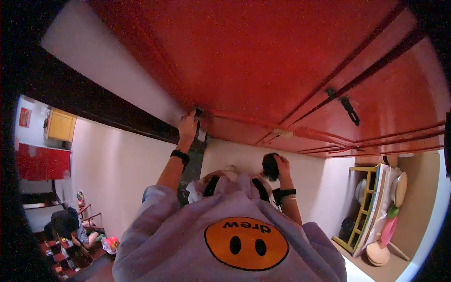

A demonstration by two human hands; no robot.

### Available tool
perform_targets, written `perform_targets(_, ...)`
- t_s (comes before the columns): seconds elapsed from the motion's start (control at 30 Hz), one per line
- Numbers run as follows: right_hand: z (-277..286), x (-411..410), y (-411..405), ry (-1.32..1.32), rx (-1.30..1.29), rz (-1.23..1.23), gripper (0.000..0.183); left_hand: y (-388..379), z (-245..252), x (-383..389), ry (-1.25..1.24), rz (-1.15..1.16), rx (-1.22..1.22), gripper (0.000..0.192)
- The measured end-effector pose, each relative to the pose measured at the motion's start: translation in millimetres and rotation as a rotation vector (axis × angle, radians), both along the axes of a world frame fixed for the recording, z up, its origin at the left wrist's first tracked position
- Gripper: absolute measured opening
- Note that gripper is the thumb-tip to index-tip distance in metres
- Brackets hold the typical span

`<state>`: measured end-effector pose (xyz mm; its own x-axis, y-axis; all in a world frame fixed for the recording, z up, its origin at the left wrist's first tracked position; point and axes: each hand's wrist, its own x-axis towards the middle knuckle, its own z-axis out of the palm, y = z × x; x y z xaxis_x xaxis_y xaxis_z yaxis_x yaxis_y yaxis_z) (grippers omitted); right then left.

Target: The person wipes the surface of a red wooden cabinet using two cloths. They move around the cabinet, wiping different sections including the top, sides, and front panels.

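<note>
My left hand (186, 128), a dark band on its wrist, is raised to the left lower edge of a glossy red panelled surface (246, 67). Its fingers close around a small dark object (199, 112) at that edge; what it is cannot be made out. Lower and to the right, my right hand (284, 167) grips a dark, rounded object (270, 166), held in front of my body and apart from the red panels. Its kind is too dark to tell. A black metal latch-like fitting (349, 108) is on the red panels at the right.
A dark beam (105, 100) runs along the left. Beyond it, a person (65, 224) bends over a chequered floor near red cabinets (44, 161) and a yellow cabinet (61, 124). At the right stand a yellow frame (363, 208) and several round pans or baskets (399, 189).
</note>
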<state>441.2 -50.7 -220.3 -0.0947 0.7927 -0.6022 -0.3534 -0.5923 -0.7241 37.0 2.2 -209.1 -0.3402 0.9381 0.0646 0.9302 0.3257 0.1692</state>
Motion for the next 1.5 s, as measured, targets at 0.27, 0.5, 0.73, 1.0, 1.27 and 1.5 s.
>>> perform_targets(0.27, -33, -132, 63, -0.032, 0.418, 0.043, 0.033, -6, -3, -18, -0.054, -0.101, 0.162, 0.043)
perform_targets(0.5, -12, -236, 89, 0.152, 0.223, -0.029, 0.041, -7, -9, -14, -0.126, -0.051, 0.212, 0.04)
perform_targets(0.73, 10, -248, 99, -0.588, 0.473, -0.003, 0.047, 2, 16, -5, -0.299, 0.015, 0.015, 0.043)
perform_targets(1.0, 13, -252, 101, -0.536, 0.31, 0.004, 0.043, 1, -5, -19, -0.304, -0.037, 0.074, 0.039)
perform_targets(1.27, -33, -179, 115, -0.535, 0.02, -0.289, 0.037, 11, 11, -13, -0.396, 0.011, 0.066, 0.037)
perform_targets(1.5, 1, -71, 90, -1.18, 0.798, -0.065, 0.034, 1, 1, -19, -0.407, 0.053, 0.089, 0.034)
